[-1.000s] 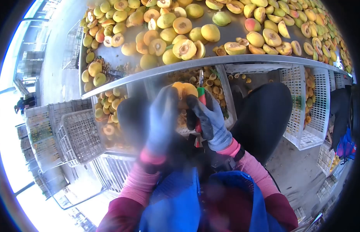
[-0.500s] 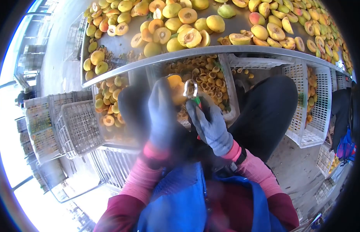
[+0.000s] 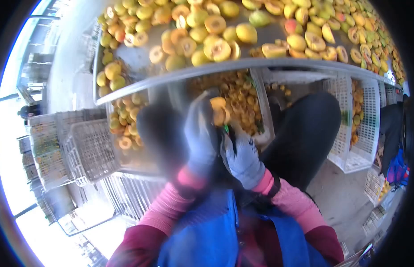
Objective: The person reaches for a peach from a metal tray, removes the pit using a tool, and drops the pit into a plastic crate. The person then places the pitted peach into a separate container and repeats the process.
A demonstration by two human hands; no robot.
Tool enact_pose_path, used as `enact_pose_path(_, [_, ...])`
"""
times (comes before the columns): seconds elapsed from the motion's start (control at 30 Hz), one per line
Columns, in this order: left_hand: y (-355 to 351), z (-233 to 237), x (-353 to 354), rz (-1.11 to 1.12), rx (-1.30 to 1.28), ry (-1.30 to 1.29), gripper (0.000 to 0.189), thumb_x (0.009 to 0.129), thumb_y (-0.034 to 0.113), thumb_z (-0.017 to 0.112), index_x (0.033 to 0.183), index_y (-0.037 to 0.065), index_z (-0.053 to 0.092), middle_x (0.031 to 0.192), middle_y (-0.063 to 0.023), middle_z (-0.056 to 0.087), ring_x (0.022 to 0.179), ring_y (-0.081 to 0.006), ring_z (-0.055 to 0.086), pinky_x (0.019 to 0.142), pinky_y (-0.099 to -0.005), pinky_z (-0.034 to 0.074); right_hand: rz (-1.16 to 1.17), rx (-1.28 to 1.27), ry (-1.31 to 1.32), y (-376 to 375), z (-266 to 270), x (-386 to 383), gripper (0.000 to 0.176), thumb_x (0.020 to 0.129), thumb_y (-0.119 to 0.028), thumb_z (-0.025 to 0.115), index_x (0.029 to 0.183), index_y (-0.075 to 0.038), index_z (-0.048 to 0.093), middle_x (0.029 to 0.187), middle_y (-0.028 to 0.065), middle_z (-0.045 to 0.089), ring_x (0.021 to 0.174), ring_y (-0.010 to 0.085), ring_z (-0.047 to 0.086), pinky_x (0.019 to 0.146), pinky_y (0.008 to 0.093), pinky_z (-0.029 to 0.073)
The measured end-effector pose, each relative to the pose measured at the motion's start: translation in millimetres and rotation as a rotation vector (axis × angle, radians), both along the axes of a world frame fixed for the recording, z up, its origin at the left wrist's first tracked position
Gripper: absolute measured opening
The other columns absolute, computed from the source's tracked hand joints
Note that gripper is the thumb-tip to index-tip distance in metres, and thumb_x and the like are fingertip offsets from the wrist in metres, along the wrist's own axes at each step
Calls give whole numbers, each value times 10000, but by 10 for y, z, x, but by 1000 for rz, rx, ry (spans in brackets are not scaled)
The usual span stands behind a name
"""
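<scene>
My left hand [image 3: 200, 131], in a grey-blue glove and blurred, is closed around a yellow peach half [image 3: 219, 111], its cut side facing right. My right hand [image 3: 243, 158], gloved alike, grips a pitting tool [image 3: 225, 128] by its handle, of which a green part shows. The tool's metal loop, plain earlier, is now hidden at the fruit. Both hands are close together above my lap, in front of a crate [image 3: 268, 118] full of pits and scraps.
A metal table [image 3: 278, 63] edge runs across, with many cut and whole peaches [image 3: 216, 24] behind it. Another crate of peaches [image 3: 125, 142] stands at lower left. White plastic crates [image 3: 369, 129] are at right, grey ones [image 3: 89, 149] at left. Another person's dark trouser leg [image 3: 389, 129] shows far right.
My left hand has moved right with the peach half, bringing it against the tool. My right hand has shifted slightly down and turned, and the metal loop has gone out of sight.
</scene>
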State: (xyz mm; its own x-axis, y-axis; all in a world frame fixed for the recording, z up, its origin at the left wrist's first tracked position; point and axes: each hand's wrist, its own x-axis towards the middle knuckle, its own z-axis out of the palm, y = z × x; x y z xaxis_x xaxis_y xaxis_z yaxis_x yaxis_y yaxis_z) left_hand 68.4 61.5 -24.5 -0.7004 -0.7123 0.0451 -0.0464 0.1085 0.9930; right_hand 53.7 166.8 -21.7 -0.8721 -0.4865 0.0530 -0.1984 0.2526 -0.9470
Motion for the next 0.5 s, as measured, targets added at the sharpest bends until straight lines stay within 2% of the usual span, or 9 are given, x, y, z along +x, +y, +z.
enact_pose_path(0.03, [-56, -3, 25, -56, -179, 28, 370, 981, 261, 455, 1161, -49, 545, 1029, -128, 635, 929, -200, 603, 833, -302, 479, 75, 40, -30, 37, -41, 25, 275, 905, -156, 517, 1125, 10, 516, 826, 220, 595, 750, 398, 580, 651, 441, 455])
enact_pose_path(0.07, [-115, -172, 86, -96, -162, 81, 381, 981, 265, 461, 1199, -42, 517, 1004, -110, 632, 876, -166, 600, 772, -291, 493, 151, 67, -36, 98, -82, 39, 354, 907, -124, 513, 1225, 34, 497, 898, 219, 596, 805, 366, 582, 714, 419, 465])
enact_pose_path(0.1, [-16, 118, 59, -136, 156, 42, 391, 982, 276, 460, 1223, -31, 493, 971, -85, 625, 815, -124, 581, 722, -278, 492, 188, 211, -183, 101, 19, 18, 347, 913, -141, 508, 1225, 14, 508, 979, 228, 585, 875, 361, 574, 766, 418, 460])
enact_pose_path(0.13, [-30, 26, 79, -172, 177, 81, 402, 982, 287, 453, 1236, -24, 473, 945, -66, 620, 781, -97, 562, 703, -260, 482, 162, 118, 129, 151, -314, 126, 330, 921, -162, 500, 1205, 4, 522, 991, 218, 595, 898, 358, 577, 798, 409, 463])
enact_pose_path(0.2, [-115, -57, 64, -169, -209, 0, 301, 879, 76, 559, 1147, -58, 535, 993, -116, 622, 816, -127, 592, 715, -271, 503, 146, 38, -232, 100, -329, 82, 330, 941, -161, 478, 1213, 22, 517, 1026, 188, 611, 930, 293, 591, 838, 355, 461])
enact_pose_path(0.23, [-211, -279, 82, -177, -595, -52, 309, 846, 41, 578, 1139, -53, 541, 926, -105, 629, 786, -126, 596, 686, -273, 508, 166, -67, -299, 69, -329, 30, 327, 945, -159, 476, 1212, 25, 518, 1033, 173, 613, 934, 264, 588, 840, 341, 461])
enact_pose_path(0.33, [-188, -229, 82, -191, -151, -47, 269, 887, 78, 542, 1130, -37, 543, 871, -65, 615, 721, -103, 556, 625, -252, 487, 195, -291, -446, 99, -433, 42, 315, 955, -170, 467, 1198, 20, 529, 1027, 143, 618, 928, 199, 582, 826, 310, 462])
enact_pose_path(0.43, [-137, -260, 114, -218, 57, -66, 252, 911, 128, 522, 1114, -20, 544, 850, -46, 603, 699, -92, 535, 614, -239, 468, 162, -385, -504, 131, -560, 116, 306, 950, -187, 466, 1176, 5, 543, 1008, 142, 614, 919, 189, 582, 795, 308, 465])
enact_pose_path(0.5, [-86, -108, 115, -260, -16, -75, 249, 908, 131, 530, 1109, -14, 546, 844, -48, 602, 703, -95, 538, 622, -244, 471, 208, -385, -629, 185, -506, 117, 310, 932, -160, 481, 1185, 11, 534, 1046, 141, 602, 961, 200, 581, 804, 313, 467])
